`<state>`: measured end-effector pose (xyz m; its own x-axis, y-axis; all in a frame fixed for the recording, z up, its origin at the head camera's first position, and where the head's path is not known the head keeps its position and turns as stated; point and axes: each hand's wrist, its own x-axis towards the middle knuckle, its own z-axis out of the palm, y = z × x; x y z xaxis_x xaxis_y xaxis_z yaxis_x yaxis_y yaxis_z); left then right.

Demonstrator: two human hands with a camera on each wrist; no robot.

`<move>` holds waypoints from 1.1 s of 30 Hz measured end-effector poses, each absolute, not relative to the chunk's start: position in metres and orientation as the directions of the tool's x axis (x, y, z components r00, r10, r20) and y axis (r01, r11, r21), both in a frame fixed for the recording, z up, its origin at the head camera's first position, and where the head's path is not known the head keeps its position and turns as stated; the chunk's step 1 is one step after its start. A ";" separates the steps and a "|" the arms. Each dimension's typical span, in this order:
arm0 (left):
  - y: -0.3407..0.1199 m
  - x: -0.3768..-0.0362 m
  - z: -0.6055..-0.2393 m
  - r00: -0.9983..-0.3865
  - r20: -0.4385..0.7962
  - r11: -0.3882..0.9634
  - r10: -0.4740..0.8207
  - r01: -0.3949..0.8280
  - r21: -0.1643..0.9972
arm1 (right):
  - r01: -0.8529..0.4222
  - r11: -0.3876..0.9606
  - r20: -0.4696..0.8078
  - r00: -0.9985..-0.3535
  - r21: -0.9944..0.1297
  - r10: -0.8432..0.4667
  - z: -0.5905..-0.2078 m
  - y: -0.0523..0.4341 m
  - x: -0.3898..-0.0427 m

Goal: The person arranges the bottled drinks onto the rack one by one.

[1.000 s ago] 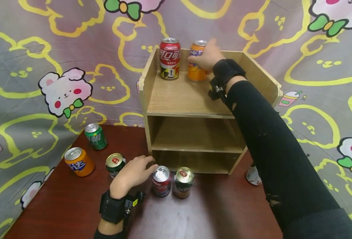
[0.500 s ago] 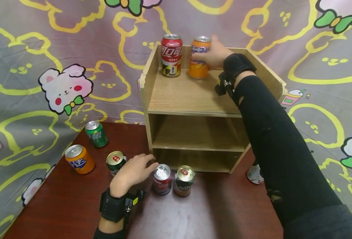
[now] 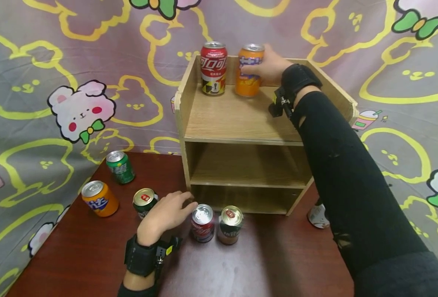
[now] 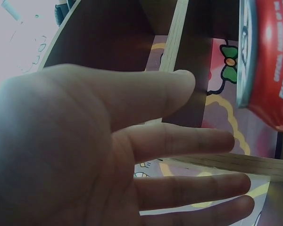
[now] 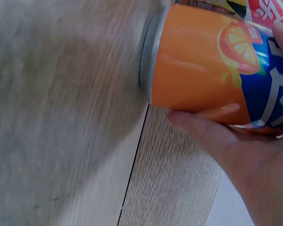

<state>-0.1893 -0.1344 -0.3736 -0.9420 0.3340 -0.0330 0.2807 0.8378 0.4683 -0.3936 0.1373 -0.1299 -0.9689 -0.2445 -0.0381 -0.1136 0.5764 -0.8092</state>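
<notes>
On the top deck of a wooden shelf unit (image 3: pixel 237 119), my right hand (image 3: pixel 272 68) grips an orange soda can (image 3: pixel 246 88). The can stands nearly upright beside a red cola can (image 3: pixel 214 68), with a narrow gap between them. In the right wrist view the thumb and fingers wrap the orange soda can (image 5: pixel 198 61), its base at the wooden board. My left hand (image 3: pixel 166 212) hovers low over the table, fingers spread and holding nothing. Just right of its fingertips stands a red can (image 3: pixel 202 225), also close by in the left wrist view.
A gold-topped can (image 3: pixel 230 231) stands beside the red one. Left of the left hand are a dark green can (image 3: pixel 143 202), a green can (image 3: pixel 120 168) and another orange can (image 3: pixel 100 200). A white can (image 3: pixel 318 216) is partly hidden behind the right sleeve.
The orange soda can and my right hand have shifted slightly right, away from the red cola can, then stay almost still. My left hand has barely moved. The head view has shifted a little.
</notes>
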 end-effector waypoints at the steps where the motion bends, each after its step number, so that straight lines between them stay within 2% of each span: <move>1: -0.134 -0.189 -0.373 -0.941 -0.036 0.837 0.335 0.280 0.470 | -0.099 0.584 -0.048 -0.972 -0.806 -0.230 -0.129 0.137 -0.392; 7: -0.135 -0.187 -0.371 -0.942 -0.054 0.838 0.330 0.266 0.477 | 0.023 0.686 -0.117 -0.989 -0.727 -0.091 -0.125 0.125 -0.384; 12: -0.134 -0.187 -0.372 -0.940 -0.046 0.835 0.338 0.277 0.476 | 0.058 0.734 -0.106 -0.994 -0.677 -0.019 -0.126 0.118 -0.382; 19: -0.133 -0.188 -0.371 -0.940 -0.038 0.834 0.338 0.281 0.475 | 0.035 0.696 -0.105 -0.993 -0.717 -0.059 -0.130 0.127 -0.396; 30: -0.133 -0.188 -0.370 -0.941 -0.035 0.835 0.335 0.280 0.474 | -0.053 0.610 -0.080 -0.979 -0.790 -0.188 -0.131 0.131 -0.396; 33: -0.134 -0.187 -0.370 -0.942 -0.033 0.833 0.335 0.279 0.478 | -0.038 0.596 -0.096 -0.977 -0.802 -0.191 -0.131 0.131 -0.397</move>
<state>-0.1870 -0.1338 -0.3703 -0.9418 0.3347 -0.0330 0.2793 0.8330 0.4775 -0.3965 0.1306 -0.1309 -0.9768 -0.1913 -0.0960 -0.0380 0.5964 -0.8018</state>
